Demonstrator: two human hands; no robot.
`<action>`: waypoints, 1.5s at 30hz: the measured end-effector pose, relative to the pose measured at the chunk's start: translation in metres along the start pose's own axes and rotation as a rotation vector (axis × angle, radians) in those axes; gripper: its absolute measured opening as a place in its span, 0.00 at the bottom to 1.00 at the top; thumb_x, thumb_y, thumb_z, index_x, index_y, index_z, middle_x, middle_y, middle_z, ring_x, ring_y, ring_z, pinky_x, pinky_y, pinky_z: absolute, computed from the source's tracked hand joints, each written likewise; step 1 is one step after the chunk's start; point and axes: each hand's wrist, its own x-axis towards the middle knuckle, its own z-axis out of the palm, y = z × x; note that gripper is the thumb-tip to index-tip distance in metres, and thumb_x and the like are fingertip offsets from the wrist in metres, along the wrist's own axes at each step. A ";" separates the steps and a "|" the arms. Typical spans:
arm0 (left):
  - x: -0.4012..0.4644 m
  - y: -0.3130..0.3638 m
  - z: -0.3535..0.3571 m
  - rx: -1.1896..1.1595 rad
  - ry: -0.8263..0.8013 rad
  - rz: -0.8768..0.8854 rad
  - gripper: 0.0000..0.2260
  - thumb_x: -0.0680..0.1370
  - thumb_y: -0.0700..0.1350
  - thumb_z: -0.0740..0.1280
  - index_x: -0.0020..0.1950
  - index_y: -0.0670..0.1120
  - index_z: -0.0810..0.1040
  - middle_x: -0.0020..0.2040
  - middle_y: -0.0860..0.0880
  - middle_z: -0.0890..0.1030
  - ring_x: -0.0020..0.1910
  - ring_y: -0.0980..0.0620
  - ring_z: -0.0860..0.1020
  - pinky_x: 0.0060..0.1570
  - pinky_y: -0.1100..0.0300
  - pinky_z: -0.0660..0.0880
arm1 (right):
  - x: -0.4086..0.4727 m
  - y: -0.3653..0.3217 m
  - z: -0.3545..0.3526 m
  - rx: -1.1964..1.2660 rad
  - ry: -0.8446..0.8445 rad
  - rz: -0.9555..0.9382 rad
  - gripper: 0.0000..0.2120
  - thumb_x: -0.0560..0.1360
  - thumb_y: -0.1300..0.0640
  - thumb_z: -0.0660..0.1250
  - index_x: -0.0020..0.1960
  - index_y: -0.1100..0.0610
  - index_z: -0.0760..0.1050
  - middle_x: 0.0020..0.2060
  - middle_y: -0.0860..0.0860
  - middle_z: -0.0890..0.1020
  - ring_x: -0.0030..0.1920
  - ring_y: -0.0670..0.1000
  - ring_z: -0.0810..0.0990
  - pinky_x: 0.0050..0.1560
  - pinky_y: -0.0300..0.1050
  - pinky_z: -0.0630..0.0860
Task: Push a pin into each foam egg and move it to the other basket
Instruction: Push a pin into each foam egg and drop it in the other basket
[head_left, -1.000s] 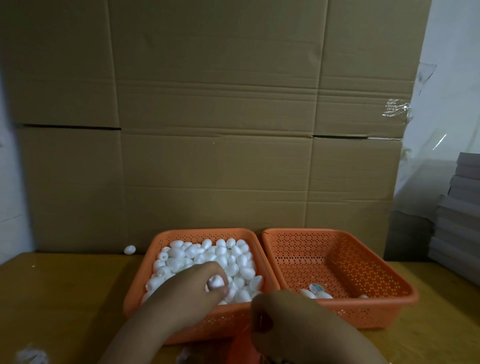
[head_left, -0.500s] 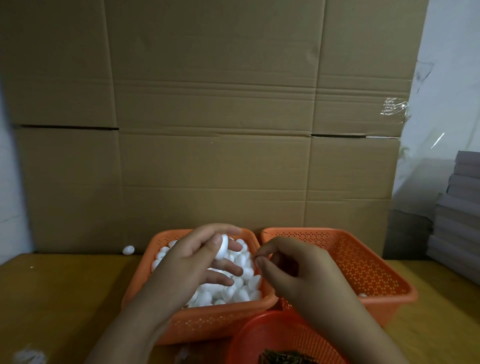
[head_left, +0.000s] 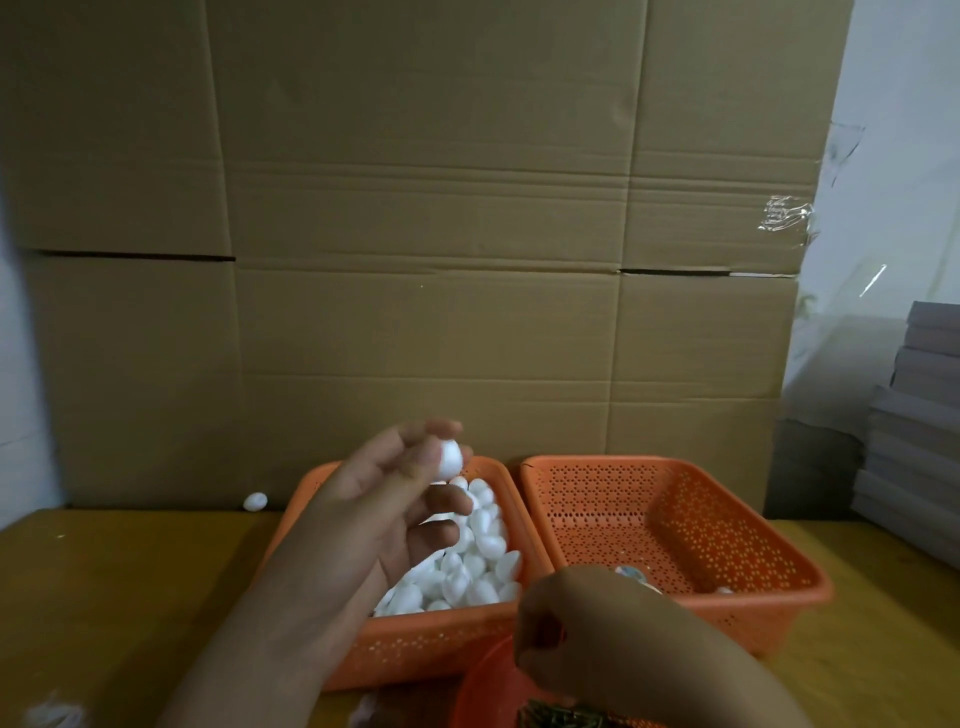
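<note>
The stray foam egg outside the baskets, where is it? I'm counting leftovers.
The stray egg lies on the table, left of the full basket, against the cardboard wall.

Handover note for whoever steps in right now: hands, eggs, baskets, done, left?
Left hand pinches one egg above the left basket, which is full of eggs.
Right hand is curled over the red pin dish; whether it has a pin, can't tell.
Right basket holds only a few eggs.
Stray egg on the table.
Left: pin the held egg, move it, repeat for the pile.
</note>
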 end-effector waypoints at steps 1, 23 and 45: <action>-0.001 0.000 0.000 -0.025 -0.026 -0.023 0.06 0.69 0.43 0.75 0.46 0.49 0.85 0.49 0.46 0.84 0.37 0.54 0.82 0.32 0.64 0.77 | 0.000 0.000 0.000 0.004 0.001 -0.002 0.08 0.73 0.52 0.65 0.50 0.49 0.80 0.47 0.44 0.83 0.48 0.41 0.79 0.52 0.40 0.76; -0.002 0.003 0.015 0.073 -0.062 -0.002 0.07 0.72 0.50 0.67 0.43 0.51 0.83 0.35 0.50 0.74 0.25 0.55 0.70 0.21 0.64 0.65 | -0.003 -0.002 -0.005 -0.005 0.022 -0.040 0.07 0.75 0.52 0.64 0.50 0.49 0.79 0.47 0.45 0.82 0.48 0.42 0.78 0.53 0.41 0.76; -0.009 0.007 0.013 -0.017 -0.232 0.079 0.05 0.72 0.49 0.72 0.46 0.50 0.80 0.49 0.43 0.85 0.34 0.50 0.83 0.31 0.62 0.77 | 0.000 0.000 -0.002 0.026 0.024 -0.079 0.06 0.76 0.53 0.64 0.49 0.48 0.79 0.41 0.41 0.79 0.43 0.39 0.76 0.45 0.34 0.72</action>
